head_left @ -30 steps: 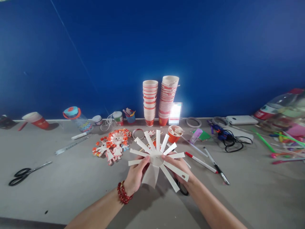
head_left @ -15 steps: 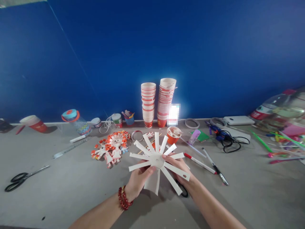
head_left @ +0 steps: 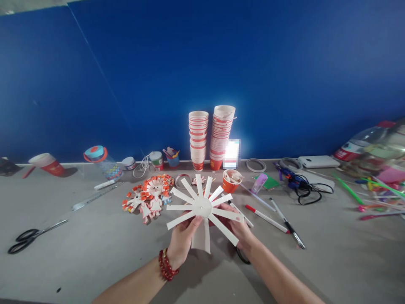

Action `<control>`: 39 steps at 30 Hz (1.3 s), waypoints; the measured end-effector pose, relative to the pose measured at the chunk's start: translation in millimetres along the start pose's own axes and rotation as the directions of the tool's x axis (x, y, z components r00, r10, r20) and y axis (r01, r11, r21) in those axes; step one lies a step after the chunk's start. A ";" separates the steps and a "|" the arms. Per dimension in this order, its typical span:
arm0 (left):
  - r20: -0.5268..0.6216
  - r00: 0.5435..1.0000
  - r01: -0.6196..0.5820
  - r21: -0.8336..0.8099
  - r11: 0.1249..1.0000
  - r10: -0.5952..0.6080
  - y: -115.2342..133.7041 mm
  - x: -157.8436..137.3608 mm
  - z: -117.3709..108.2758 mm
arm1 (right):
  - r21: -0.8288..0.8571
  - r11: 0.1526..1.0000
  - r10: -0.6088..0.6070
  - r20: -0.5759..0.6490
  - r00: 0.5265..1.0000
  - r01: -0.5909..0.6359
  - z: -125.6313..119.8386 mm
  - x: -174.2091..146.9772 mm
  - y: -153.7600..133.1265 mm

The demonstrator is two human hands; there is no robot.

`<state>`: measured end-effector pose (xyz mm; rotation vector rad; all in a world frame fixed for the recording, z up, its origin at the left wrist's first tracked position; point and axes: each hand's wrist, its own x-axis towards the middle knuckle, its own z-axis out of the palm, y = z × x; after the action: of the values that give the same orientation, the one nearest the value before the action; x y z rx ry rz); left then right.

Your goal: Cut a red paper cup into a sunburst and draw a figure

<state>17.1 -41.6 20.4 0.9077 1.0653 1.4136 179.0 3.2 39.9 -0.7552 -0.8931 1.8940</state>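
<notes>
Between my hands is a white paper cup cut into strips (head_left: 201,207), which fan out from its round base; one wider strip hangs down at the front. My left hand (head_left: 183,238) is closed on it, thumb pressed on the edge of the base. My right hand (head_left: 237,228) grips it from the right, its fingers partly hidden behind the strips. Black handle loops (head_left: 243,256) show under my right hand. Just beyond the cut cup stands an orange paper cup (head_left: 232,185) holding paper scraps.
Two tall stacks of paper cups (head_left: 198,141) stand against the blue wall. Paper figures (head_left: 155,198), a ruler (head_left: 91,198) and scissors (head_left: 34,236) lie left. Markers (head_left: 268,219), a glue gun (head_left: 291,177) with a black cord and a bottle (head_left: 357,141) are right.
The cut paper cup has shifted slightly left and turned a little. My right thumb has come off the base and back among the strips on the right. My left hand keeps its hold.
</notes>
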 end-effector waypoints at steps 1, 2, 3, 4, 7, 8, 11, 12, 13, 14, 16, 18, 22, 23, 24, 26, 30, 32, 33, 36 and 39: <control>0.001 1.000 -0.001 -0.012 1.000 0.001 0.4 0.7 0.3 | -0.013 1.000 0.006 0.009 1.000 -0.006 -0.1 0.0 0.9; 0.006 1.000 -0.002 -0.029 1.000 0.002 0.5 1.5 0.6 | -0.025 1.000 0.005 0.013 1.000 -0.004 -0.3 -0.3 2.1; 0.012 1.000 -0.008 -0.049 0.999 0.008 0.3 2.4 0.9 | -0.040 0.999 0.000 0.022 1.000 0.001 -0.7 -0.6 3.3; 0.018 1.000 -0.015 -0.072 0.997 0.016 -0.1 3.3 1.2 | -0.057 0.998 -0.008 0.032 0.999 0.010 -1.1 -0.9 4.8; 0.020 0.999 -0.034 -0.101 0.994 0.036 -1.3 5.0 1.4 | -0.118 0.990 -0.067 0.057 0.996 0.073 -1.7 -1.4 10.0; 0.018 0.999 -0.036 -0.092 0.995 0.038 -1.2 5.1 1.4 | -0.146 0.985 -0.090 0.053 0.995 0.097 -1.7 -1.3 11.8; 0.050 0.999 -0.014 -0.050 0.999 0.016 1.3 3.4 2.4 | -0.219 0.966 -0.137 0.003 0.991 0.135 -0.6 -0.8 15.6; 0.065 0.998 -0.007 -0.032 0.999 0.009 2.6 2.5 2.9 | -0.244 0.961 -0.141 -0.015 0.990 0.133 -0.1 -0.8 16.1; 0.078 0.997 -0.007 -0.013 1.000 0.008 4.0 1.7 3.4 | -0.265 0.956 -0.142 -0.029 0.989 0.129 0.5 -0.9 16.1; 0.086 0.996 -0.013 0.009 1.000 0.012 5.4 1.0 3.7 | -0.280 0.952 -0.140 -0.035 0.990 0.125 1.1 -1.0 15.7; 0.090 0.995 -0.040 0.056 0.998 0.035 7.8 0.1 3.8 | -0.305 0.945 -0.135 -0.034 0.990 0.119 1.9 -1.5 14.4; 0.082 0.995 -0.066 0.116 0.991 0.057 9.4 -0.5 3.1 | -0.315 0.942 -0.127 -0.019 0.992 0.115 1.9 -1.9 13.2; 0.059 0.996 -0.083 0.189 0.979 0.073 11.3 -1.8 1.7 | -0.316 0.942 -0.116 -0.002 0.993 0.109 -0.3 -1.3 13.8; 0.062 0.995 -0.086 0.185 0.979 0.076 11.6 -2.0 1.7 | -0.312 0.944 -0.112 0.002 0.994 0.107 -0.9 -1.0 14.3; 0.069 0.994 -0.092 0.177 0.980 0.081 11.9 -1.9 1.9 | -0.309 0.945 -0.110 0.007 0.994 0.107 -1.4 -0.8 14.7; 0.085 0.991 -0.116 0.168 0.979 0.103 12.4 -1.4 2.4 | -0.314 0.943 -0.112 0.016 0.994 0.111 -1.5 -0.9 14.7; 0.109 0.987 -0.142 0.219 0.965 0.121 11.7 0.1 1.4 | -0.352 0.928 -0.125 0.023 0.992 0.125 1.9 -3.0 11.3; 0.091 0.990 -0.130 0.242 0.962 0.111 10.0 0.0 -0.4 | -0.354 0.926 -0.132 0.025 0.991 0.132 4.1 -3.9 9.6; 0.078 0.991 -0.123 0.249 0.961 0.107 9.0 -0.2 -1.4 | -0.352 0.925 -0.139 0.025 0.990 0.139 4.9 -4.0 9.1; 0.052 0.993 -0.112 0.261 0.959 0.102 7.6 -1.0 -2.9 | -0.348 0.925 -0.148 0.032 0.988 0.150 5.5 -3.3 9.7; 0.051 0.994 -0.107 0.235 0.966 0.098 9.2 -1.4 -1.9 | -0.336 0.932 -0.131 0.044 0.990 0.138 3.2 -2.1 11.8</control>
<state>12.7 -43.3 28.7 1.1730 1.1895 1.3655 172.0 -3.7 32.3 -0.8543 -1.2729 1.6489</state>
